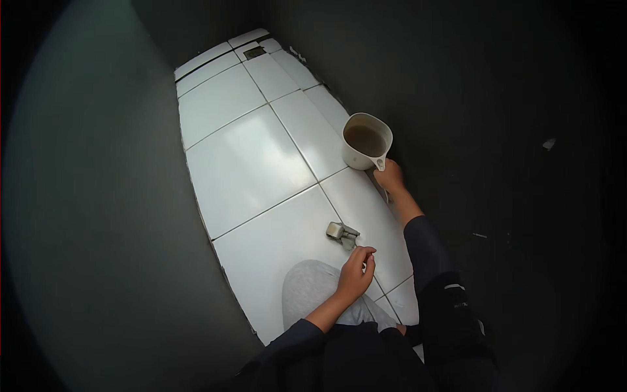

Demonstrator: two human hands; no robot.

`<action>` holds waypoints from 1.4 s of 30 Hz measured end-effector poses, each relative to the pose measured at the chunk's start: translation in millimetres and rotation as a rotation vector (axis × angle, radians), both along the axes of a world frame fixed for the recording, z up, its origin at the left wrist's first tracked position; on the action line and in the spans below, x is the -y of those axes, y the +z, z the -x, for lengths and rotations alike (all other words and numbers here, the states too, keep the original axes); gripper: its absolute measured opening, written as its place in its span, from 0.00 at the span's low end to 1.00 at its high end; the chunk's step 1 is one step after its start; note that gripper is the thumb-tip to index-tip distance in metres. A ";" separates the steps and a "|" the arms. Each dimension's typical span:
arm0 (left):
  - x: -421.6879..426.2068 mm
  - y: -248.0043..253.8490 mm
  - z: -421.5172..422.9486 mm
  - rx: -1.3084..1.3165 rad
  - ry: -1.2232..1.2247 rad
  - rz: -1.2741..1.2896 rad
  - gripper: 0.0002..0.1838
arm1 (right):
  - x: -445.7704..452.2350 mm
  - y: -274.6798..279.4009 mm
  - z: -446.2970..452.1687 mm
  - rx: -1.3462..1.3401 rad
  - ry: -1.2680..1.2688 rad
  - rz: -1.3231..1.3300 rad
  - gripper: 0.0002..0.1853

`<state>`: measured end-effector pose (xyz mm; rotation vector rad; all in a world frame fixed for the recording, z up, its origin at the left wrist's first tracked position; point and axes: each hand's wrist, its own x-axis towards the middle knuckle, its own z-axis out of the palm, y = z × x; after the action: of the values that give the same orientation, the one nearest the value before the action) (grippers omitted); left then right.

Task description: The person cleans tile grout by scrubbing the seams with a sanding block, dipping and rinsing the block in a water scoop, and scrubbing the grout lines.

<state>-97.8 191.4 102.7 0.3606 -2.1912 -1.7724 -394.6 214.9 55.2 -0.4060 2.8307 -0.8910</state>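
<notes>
My right hand is closed round the handle of a white plastic measuring jug at the right side of the tiles. Murky brownish liquid fills part of the jug, which looks nearly upright. Whether its base touches the floor I cannot tell. Lower down, my left hand hovers by my knee, fingers loosely bent with a small gap at the thumb and nothing visible in them. Just beyond its fingertips lies a small greyish block with a crumpled, cloth-like piece against it.
White tiles with dark joints form a narrow floor strip between dark grey surfaces on both sides. A square drain sits at the far end. My knee in grey trousers takes up the near part.
</notes>
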 end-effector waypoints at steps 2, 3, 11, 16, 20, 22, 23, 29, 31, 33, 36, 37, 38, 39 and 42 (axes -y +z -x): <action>-0.1 0.4 0.2 0.007 0.004 -0.005 0.08 | -3.1 4.5 -3.7 0.029 0.020 -0.027 0.19; 0.5 0.3 0.5 0.013 0.006 -0.008 0.08 | -7.1 7.0 -6.1 0.004 0.035 -0.082 0.22; -0.4 -5.7 2.6 -0.061 0.028 -0.035 0.07 | -72.4 71.7 -60.2 0.075 -0.210 0.297 0.19; -0.4 -12.0 2.2 -0.017 0.052 -0.077 0.08 | -139.8 42.1 -123.3 0.035 -0.211 0.521 0.22; -0.5 -12.8 1.9 -0.001 0.049 -0.054 0.08 | -160.3 43.1 -161.3 0.403 -0.148 0.436 0.26; -1.8 -12.0 1.0 -0.011 0.046 -0.047 0.08 | -159.2 21.7 -162.9 0.464 -0.165 0.515 0.25; -0.6 -12.3 1.1 -0.018 0.051 -0.042 0.08 | -155.3 19.7 -159.9 0.460 -0.161 0.524 0.25; 2.4 -18.0 1.1 -0.042 0.051 0.015 0.07 | -147.4 20.7 -138.8 0.280 -0.124 0.440 0.24; 2.8 -19.0 1.4 -0.035 0.042 0.005 0.08 | -160.8 36.1 -145.8 0.284 -0.040 0.475 0.21; 2.4 -16.7 1.4 -0.031 0.049 0.018 0.08 | -182.1 45.9 -164.7 0.382 -0.055 0.539 0.20; 2.2 -13.6 -0.3 0.008 0.044 -0.014 0.08 | -221.1 64.6 -201.8 0.486 -0.037 0.398 0.19; 2.3 -13.3 -0.9 0.012 0.048 -0.003 0.08 | -234.9 66.7 -214.1 0.491 -0.004 0.191 0.19; 3.0 -12.3 -2.5 0.015 0.039 -0.008 0.08 | -248.6 63.9 -226.5 0.493 -0.016 0.190 0.19; 2.9 -11.3 -3.6 0.018 0.027 -0.012 0.08 | -262.7 60.3 -238.9 0.444 -0.010 0.082 0.20; -0.8 -5.4 -7.7 0.042 -0.010 0.007 0.09 | -295.2 42.8 -283.0 0.279 0.042 -0.143 0.21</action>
<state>-90.2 192.2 97.3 0.3892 -2.2309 -1.7768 -111.7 510.2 98.0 -0.2961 2.5982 -0.6730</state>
